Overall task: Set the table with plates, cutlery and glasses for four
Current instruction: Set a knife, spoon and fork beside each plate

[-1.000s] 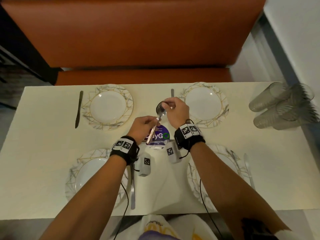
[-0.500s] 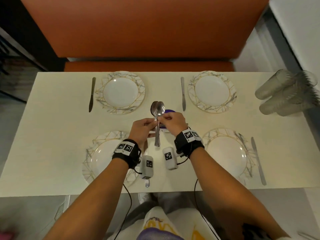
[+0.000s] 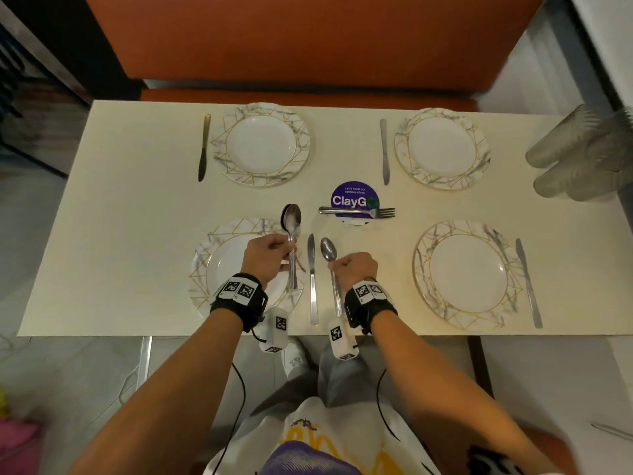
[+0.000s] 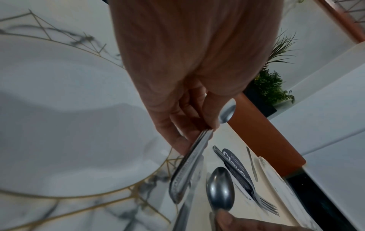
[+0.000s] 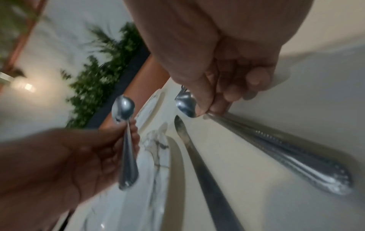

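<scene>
At the near edge of the cream rectangular table (image 3: 130,234), both hands are raised over the place setting at 7 o'clock. The left hand (image 3: 269,258) has thumb and fingers curled round the handles of stacked stainless-steel spoons (image 3: 291,234), bowls pointing to 12 o'clock, held above the right rim of the near-left white plate with marbled, gold-lined rim (image 3: 205,269); how many spoons are in the stack cannot be told. The right hand (image 3: 354,269) pinches the neck of a single stainless-steel spoon (image 3: 329,250), bowl toward 12 o'clock, handle running back under the wrist. Between the two hands a stainless-steel table knife (image 3: 311,279) lies flat on the table, just beside that plate.

At 12 o'clock from the hands, metal forks (image 3: 356,211) lie crosswise on a round purple sticker reading "ClayGo" (image 3: 354,198), tines toward 3 o'clock. Three further matching plates sit at 11 o'clock (image 3: 261,145), 1 o'clock (image 3: 442,149) and 4 o'clock (image 3: 467,274), each with a knife just beside it: a dark-looking one (image 3: 204,147), a silver one (image 3: 385,150) and a silver one (image 3: 528,282). Clear ribbed plastic cups (image 3: 582,156) lie on their sides at 2 o'clock, at the table's far-right edge. An orange upholstered bench (image 3: 308,39) stands behind the table.
</scene>
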Demonstrator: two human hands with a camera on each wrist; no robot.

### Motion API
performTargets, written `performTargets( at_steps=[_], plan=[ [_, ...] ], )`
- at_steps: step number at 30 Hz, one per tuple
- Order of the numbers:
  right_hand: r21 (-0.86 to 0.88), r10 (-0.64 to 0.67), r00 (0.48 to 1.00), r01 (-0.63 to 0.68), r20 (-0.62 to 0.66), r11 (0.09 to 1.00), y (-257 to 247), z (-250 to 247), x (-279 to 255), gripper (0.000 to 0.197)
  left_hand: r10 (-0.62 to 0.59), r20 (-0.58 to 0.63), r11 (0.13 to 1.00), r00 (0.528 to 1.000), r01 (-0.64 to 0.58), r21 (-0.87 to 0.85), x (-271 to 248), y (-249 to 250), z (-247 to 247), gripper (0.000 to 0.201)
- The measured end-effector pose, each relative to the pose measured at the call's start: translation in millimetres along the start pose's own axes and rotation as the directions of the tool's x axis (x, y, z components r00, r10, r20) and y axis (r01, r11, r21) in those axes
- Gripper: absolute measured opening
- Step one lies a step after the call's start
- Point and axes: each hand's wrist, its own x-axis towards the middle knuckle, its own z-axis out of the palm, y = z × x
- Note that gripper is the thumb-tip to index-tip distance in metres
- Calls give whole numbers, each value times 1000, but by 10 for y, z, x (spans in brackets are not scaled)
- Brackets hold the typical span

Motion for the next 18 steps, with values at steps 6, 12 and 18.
performTargets(
  at_steps=[6,12,18],
  plan=[
    [-97,11,999,-14,-35,995,17,54,-57,30,14,5,1000,1000,-14,-12,-63,-40,-41,17],
    [-177,-1,1000,-1,-12,984,11,40,-79,33,14,13,1000,1000,-14,-19,-71,-55,-61,18],
    [-186,-1,1000,6,24,983,6,20,-84,38,20,31,1000,999,-20,-1,-63,-54,-54,17]
  ],
)
